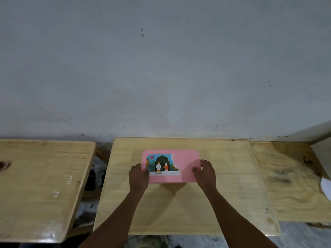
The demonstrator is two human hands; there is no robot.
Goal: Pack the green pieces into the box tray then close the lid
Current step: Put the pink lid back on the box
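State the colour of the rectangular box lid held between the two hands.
Pink, on the rectangular plastic box lid, with a colourful torn sticker on its left part; head view.

Both bare forearms reached forward and converged toward the pink lid [180,169]. The left hand [138,176] gripped the lid's left edge near its near corner, fingers curled over the rim, knuckles up. The right hand [205,171] clasped the lid's right edge, thumb on top and fingers [196,170] bent onto the surface. Both wrists were level and straight.
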